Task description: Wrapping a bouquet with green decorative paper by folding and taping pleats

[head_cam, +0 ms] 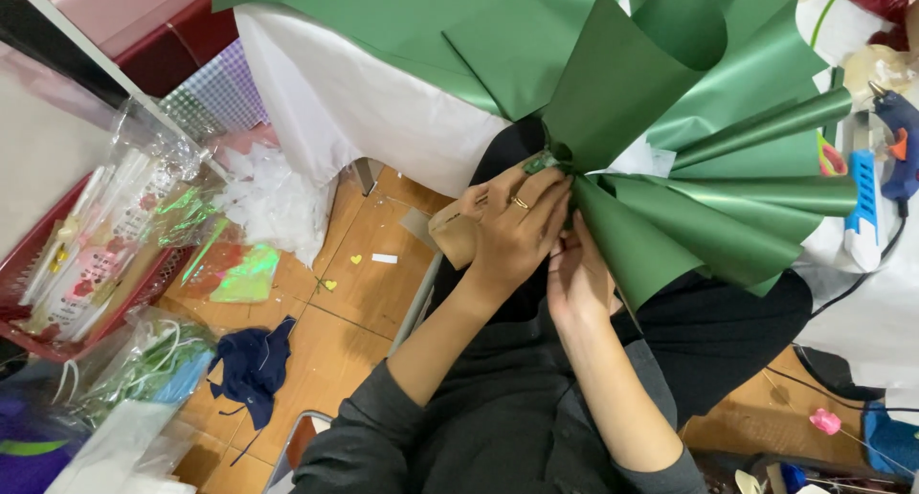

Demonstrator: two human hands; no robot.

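1. Left hand (517, 231) sits dead centre, ring on one finger, its grip pressed around the gathered neck of the green wrapping paper (689, 168).
2. Right hand (577, 279) is tucked just below at five o'clock, touching the left; its fingertips pinch the same gathered neck.
3. The green sheets fan out from that neck toward one through four o'clock, in stiff folded cones.
4. A brown paper piece (450, 234) pokes out at nine o'clock of the left hand, touching it.
5. A glue gun (895, 130) lies far out at three o'clock on the white-covered counter (335, 101).
6. A navy cloth (254, 365) lies on the wooden floor at eight o'clock.
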